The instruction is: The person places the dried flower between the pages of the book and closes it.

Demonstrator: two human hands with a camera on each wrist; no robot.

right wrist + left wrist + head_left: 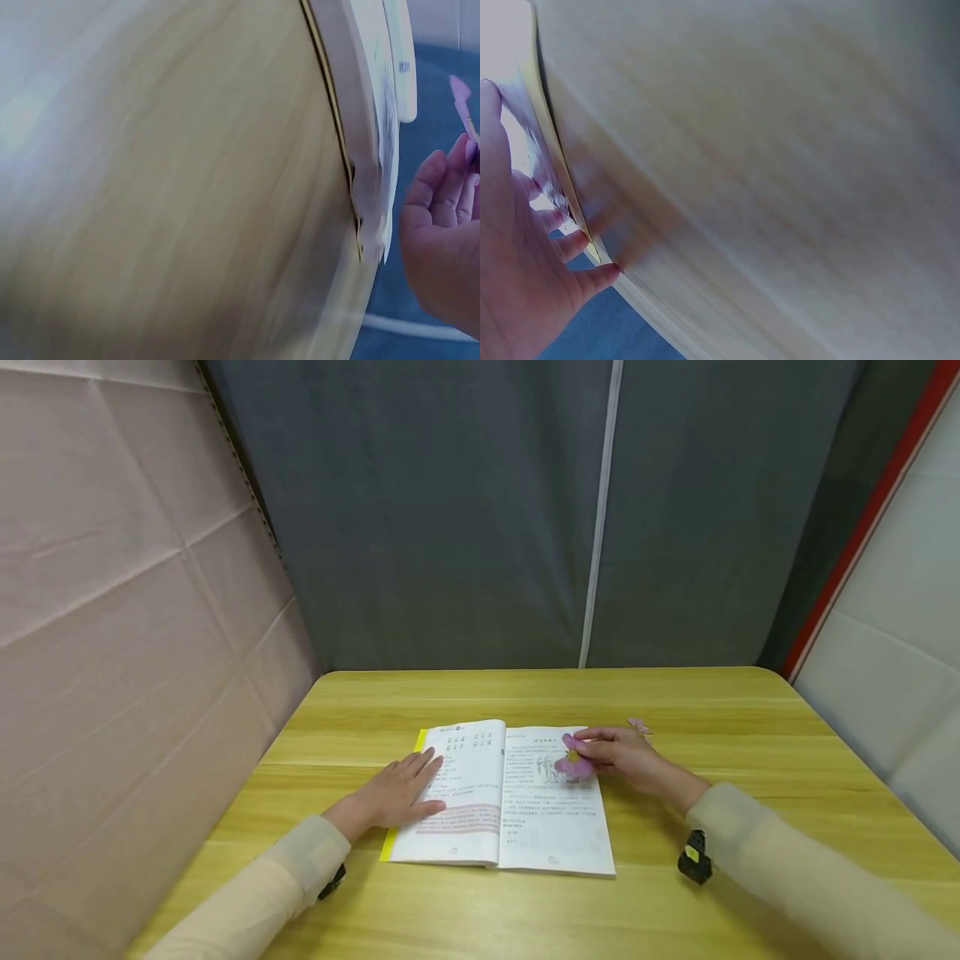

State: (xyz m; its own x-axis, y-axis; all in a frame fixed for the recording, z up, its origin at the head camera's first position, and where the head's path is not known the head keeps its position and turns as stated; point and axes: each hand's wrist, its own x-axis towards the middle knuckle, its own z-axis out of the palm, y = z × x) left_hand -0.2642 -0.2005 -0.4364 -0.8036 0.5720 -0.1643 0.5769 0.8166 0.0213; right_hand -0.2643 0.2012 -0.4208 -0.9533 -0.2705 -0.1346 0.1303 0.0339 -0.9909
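Note:
An open book [551,827] with printed pages and a yellow cover edge lies flat on the wooden table. My left hand [405,789] rests on its left page, fingers extended and spread; in the left wrist view the fingertips reach to the book's yellow edge. Over the upper part of the right page, my right hand [626,756] pinches a pink-purple flower [576,766] with a yellow centre. The flower overlaps a small line drawing on that page. A small pale pink petal-like piece [639,725] shows just beyond the back of the right hand.
The light wooden table [480,918] has rounded far corners. A dark grey curtain [450,527] stands behind it, with pale cloth walls [127,568] on the left and right. Black wrist devices [694,857] sit under both sleeves.

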